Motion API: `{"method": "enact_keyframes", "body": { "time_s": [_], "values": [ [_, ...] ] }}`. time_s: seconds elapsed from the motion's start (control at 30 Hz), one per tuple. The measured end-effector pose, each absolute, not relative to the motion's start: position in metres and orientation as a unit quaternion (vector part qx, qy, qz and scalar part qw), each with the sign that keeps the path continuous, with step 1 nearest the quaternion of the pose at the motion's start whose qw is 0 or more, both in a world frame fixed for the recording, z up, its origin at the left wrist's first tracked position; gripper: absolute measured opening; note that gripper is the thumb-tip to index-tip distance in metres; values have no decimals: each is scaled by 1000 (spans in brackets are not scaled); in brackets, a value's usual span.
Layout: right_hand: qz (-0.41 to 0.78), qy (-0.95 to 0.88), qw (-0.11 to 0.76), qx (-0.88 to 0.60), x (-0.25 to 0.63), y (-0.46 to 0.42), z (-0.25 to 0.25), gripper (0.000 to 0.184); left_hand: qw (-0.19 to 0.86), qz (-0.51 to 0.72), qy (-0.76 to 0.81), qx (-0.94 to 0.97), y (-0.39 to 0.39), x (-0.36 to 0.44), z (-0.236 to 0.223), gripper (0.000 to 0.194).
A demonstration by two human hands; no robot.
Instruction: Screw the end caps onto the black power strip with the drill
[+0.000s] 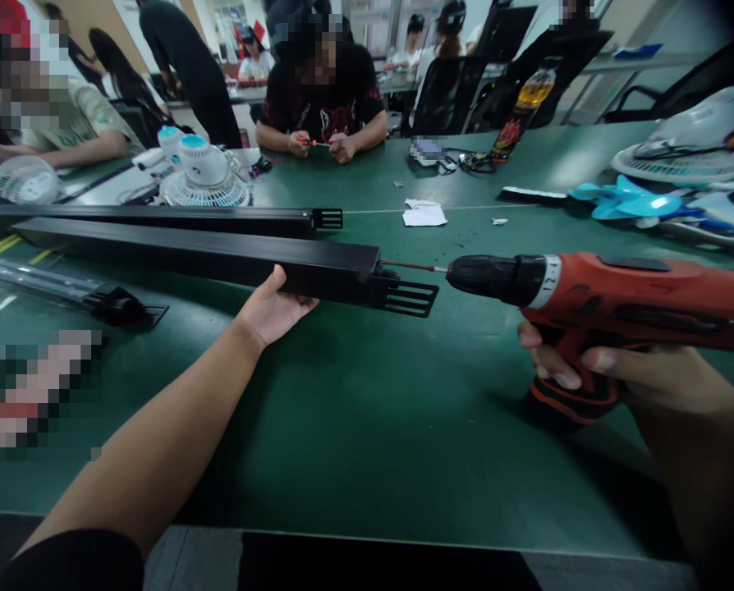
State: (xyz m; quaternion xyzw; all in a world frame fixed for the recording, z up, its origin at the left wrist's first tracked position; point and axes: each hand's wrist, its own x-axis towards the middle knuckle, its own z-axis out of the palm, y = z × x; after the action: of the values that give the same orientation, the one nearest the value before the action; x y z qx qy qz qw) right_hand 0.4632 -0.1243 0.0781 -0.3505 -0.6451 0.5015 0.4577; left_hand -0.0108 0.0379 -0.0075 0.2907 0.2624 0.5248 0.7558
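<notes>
My left hand (274, 310) grips a long black rectangular housing (219, 250) near its right end, thumb on the front face and fingers beneath. A slotted black bracket (410, 297) sticks out from that end. My right hand (564, 365) is wrapped round the handle of a red and black cordless drill (638, 295). The drill's long thin bit (410, 265) points left and meets the end of the housing beside the bracket; how far it reaches inside is hidden. Behind lies a second black housing (158, 220), with a similar slotted end.
White fan parts (204, 172) stand at the back left, blue fan blades (626, 199) at the right. A bottle (524, 107), white paper scraps (424, 215) and a clear part (47, 279) rest on the green table (367, 460). Across it, a person (323, 90) holds a screwdriver.
</notes>
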Motion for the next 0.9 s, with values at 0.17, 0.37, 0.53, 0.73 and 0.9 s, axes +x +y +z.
{"method": "enact_keyframes", "body": {
  "time_s": [0.17,0.37,0.53,0.73,0.9],
  "values": [
    [509,-634,468,-346,461,-125,79,35,752,526,261,299,36,-9,-5,42],
    [514,-632,468,-342,461,-125,79,34,751,527,254,306,37,-10,-6,43],
    [512,-623,478,-348,462,-126,76,38,751,523,262,307,37,-12,-8,45],
    [511,-642,454,-348,462,-125,79,34,742,533,271,303,37,-10,-7,44],
    [509,-651,452,-336,466,-124,77,35,748,526,275,296,37,-10,-6,45]
  ]
}}
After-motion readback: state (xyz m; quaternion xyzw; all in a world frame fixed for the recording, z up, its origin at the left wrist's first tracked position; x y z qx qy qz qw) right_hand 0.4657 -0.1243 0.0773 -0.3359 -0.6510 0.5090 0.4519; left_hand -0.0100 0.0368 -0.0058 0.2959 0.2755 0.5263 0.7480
